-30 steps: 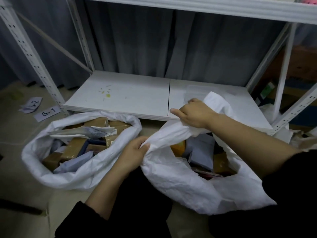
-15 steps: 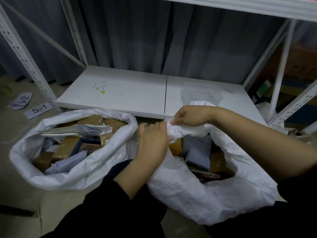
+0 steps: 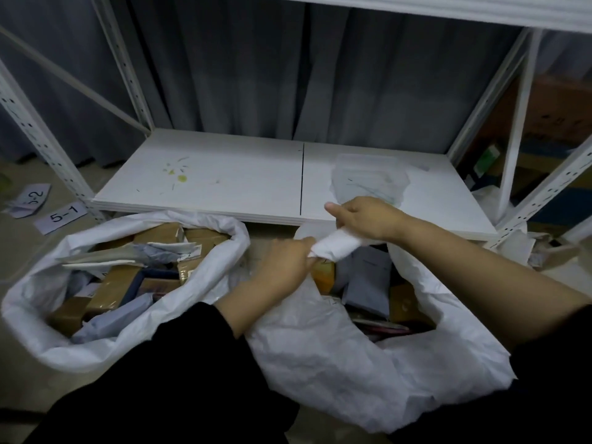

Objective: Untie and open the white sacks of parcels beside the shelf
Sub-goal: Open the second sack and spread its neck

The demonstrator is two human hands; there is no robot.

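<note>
Two white sacks lay on the floor before the shelf (image 3: 224, 177), the left sack (image 3: 134, 315) open, while the left hand (image 3: 288, 261) and right hand (image 3: 365, 219) gripped the right sack (image 3: 352, 373) by its bunched rim (image 3: 336, 248), fingers curled tight.

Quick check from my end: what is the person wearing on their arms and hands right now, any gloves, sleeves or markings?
No gloves: the left hand and right hand are bare, with no rings, watch or markings visible. Both arms wear black sleeves pushed back up the arm, leaving the forearms uncovered. The fabric looks plain and dark, with no logo visible.
</note>
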